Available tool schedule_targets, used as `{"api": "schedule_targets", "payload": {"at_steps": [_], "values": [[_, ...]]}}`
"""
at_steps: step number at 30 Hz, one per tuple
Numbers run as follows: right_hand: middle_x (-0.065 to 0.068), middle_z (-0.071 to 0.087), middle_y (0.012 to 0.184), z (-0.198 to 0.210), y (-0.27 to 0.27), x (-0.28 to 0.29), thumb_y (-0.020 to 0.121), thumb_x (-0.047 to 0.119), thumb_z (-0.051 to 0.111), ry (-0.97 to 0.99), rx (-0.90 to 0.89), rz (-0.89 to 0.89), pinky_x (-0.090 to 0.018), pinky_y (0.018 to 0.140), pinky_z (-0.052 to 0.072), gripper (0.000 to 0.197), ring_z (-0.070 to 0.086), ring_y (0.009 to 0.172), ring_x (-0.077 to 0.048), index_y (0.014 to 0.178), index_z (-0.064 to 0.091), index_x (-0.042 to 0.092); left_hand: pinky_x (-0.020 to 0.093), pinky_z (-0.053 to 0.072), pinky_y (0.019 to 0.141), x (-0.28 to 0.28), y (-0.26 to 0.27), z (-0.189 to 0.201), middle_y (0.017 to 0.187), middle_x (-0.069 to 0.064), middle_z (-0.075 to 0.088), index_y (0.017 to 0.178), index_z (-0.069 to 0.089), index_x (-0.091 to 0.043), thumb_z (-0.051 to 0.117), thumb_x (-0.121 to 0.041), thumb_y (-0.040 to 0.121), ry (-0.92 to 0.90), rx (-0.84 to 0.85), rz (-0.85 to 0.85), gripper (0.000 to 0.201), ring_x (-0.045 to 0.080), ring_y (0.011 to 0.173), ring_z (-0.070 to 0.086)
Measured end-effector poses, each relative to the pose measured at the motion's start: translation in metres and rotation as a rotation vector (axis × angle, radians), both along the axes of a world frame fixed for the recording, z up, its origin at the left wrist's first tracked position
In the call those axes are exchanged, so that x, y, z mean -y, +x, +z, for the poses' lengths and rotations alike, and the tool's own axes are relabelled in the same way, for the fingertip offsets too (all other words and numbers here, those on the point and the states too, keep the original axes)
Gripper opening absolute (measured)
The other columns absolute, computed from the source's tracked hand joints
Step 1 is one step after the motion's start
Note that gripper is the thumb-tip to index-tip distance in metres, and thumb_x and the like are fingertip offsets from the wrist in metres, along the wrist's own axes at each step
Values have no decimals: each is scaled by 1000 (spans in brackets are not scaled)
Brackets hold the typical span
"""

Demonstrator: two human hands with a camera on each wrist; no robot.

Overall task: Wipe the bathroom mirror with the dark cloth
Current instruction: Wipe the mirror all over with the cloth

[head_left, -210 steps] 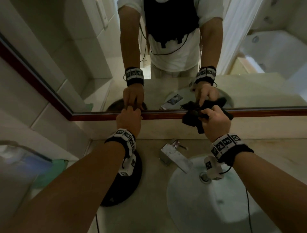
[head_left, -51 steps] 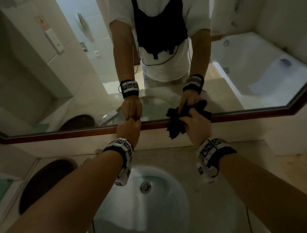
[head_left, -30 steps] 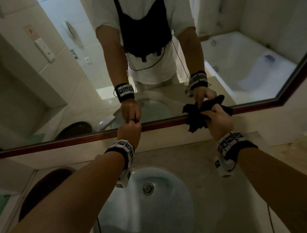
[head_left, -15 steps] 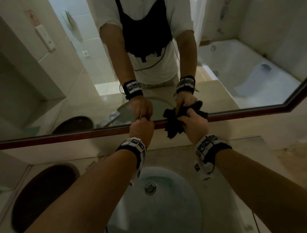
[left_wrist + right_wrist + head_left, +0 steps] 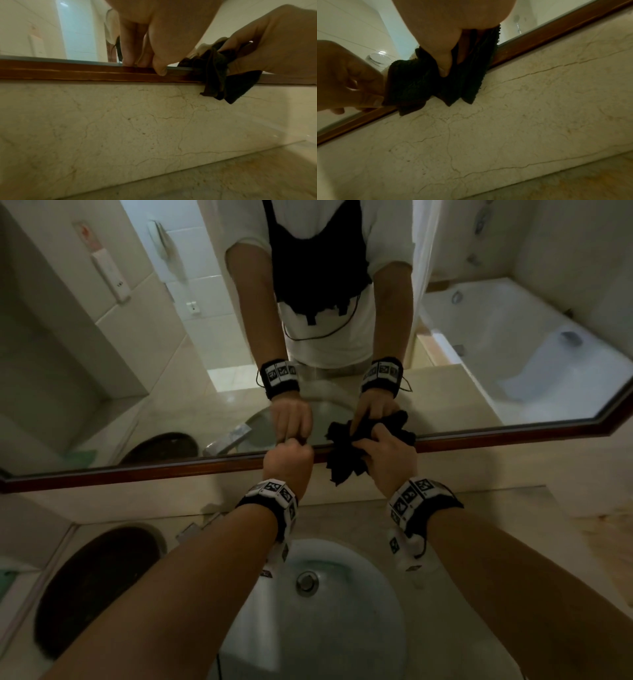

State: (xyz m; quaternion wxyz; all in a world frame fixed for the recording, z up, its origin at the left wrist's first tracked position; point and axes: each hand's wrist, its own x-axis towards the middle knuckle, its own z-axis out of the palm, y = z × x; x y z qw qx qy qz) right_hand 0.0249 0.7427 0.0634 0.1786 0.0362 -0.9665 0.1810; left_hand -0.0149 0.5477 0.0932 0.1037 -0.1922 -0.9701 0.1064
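Observation:
The mirror [image 5: 171, 354] has a brown wooden frame [image 5: 137, 470] along its bottom edge. My right hand [image 5: 385, 457] grips the bunched dark cloth [image 5: 342, 463] and presses it against the glass and frame at that edge. In the right wrist view the thumb [image 5: 443, 63] digs into the cloth [image 5: 419, 83], whose folds hang over the frame [image 5: 539, 40]. My left hand [image 5: 287, 462] is a fist just left of the cloth. Its curled fingertips [image 5: 132, 59] and thumb rest on the frame [image 5: 68, 71] and hold nothing.
A white oval sink [image 5: 359, 628] lies under my forearms in a marble counter [image 5: 496, 508]. A dark round object [image 5: 96, 587] sits at the counter's left. A marble backsplash [image 5: 120, 121] runs below the frame. The mirror reflects a bathtub [image 5: 513, 337].
Over the last second my right hand slid the cloth left along the mirror's lower edge, close up to my left fist. The left hand stayed on the frame.

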Motion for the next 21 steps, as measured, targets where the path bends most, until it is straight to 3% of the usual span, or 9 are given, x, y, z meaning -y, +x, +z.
{"api": "schedule_targets", "payload": {"at_steps": [2, 3, 5, 9, 12, 14, 16, 19, 21], "values": [[-7, 56, 96, -2, 1, -9, 83, 17, 74, -10, -14, 27, -36, 53, 53, 22, 62, 76, -29, 105, 73, 20, 31, 43, 51, -2, 7, 8, 80, 13, 60, 87, 67, -8, 67, -8, 83, -74, 115, 37, 4, 31, 65, 63], [-7, 56, 97, -2, 2, -15, 83, 17, 74, -15, -19, 24, -35, 53, 53, 22, 62, 76, -29, 105, 73, 19, 35, 47, 60, -3, 6, 8, 93, 13, 61, 101, 65, -9, 56, -9, 91, -107, 118, 67, 13, 33, 80, 64], [-7, 57, 97, -2, 6, -33, 83, 17, 74, -17, -31, 6, -31, 52, 50, 21, 62, 75, -28, 104, 74, 19, 37, 50, 71, -8, 8, 11, 106, 10, 60, 111, 63, -12, 48, -12, 96, -138, 165, 133, 21, 32, 93, 63], [-5, 56, 100, -1, 15, -85, 85, 17, 73, 23, -29, -43, -29, 53, 44, 21, 60, 75, -28, 106, 74, 19, 37, 52, 70, -32, 26, 15, 109, 8, 57, 106, 66, -14, 55, -15, 91, -97, 153, 244, 18, 29, 92, 63], [-5, 56, 101, -1, 23, -131, 87, 17, 71, 30, -18, -52, -30, 56, 45, 20, 60, 77, -28, 107, 73, 18, 31, 41, 52, -62, 39, 8, 97, 8, 60, 88, 68, -14, 65, -10, 81, -38, 117, 198, 9, 29, 72, 62], [-5, 55, 99, -1, 29, -161, 86, 16, 73, 43, -17, -66, -28, 54, 40, 20, 60, 75, -27, 105, 73, 19, 27, 33, 46, -91, 42, 3, 102, 13, 63, 78, 66, -11, 69, -4, 71, -39, 97, 131, 10, 31, 63, 59], [-4, 54, 98, 1, 34, -191, 85, 17, 73, 49, -10, -80, -28, 53, 41, 21, 60, 74, -26, 106, 73, 20, 26, 29, 43, -126, 42, 3, 121, 20, 59, 80, 65, -7, 62, -1, 72, -39, 38, 28, 11, 35, 67, 60], [-5, 55, 100, 3, 45, -238, 85, 16, 72, 34, -11, -101, -32, 54, 48, 20, 60, 76, -29, 105, 72, 18, 32, 35, 50, -180, 46, 4, 131, 20, 50, 99, 62, -4, 52, -5, 87, -33, 38, -69, 16, 40, 95, 59], [-7, 55, 103, 4, 53, -271, 85, 14, 71, 36, -3, -130, -35, 55, 52, 22, 60, 77, -30, 107, 72, 17, 30, 30, 47, -204, 47, 3, 129, 19, 49, 96, 60, -5, 49, -9, 92, -18, 40, -53, 12, 37, 88, 59]]}}
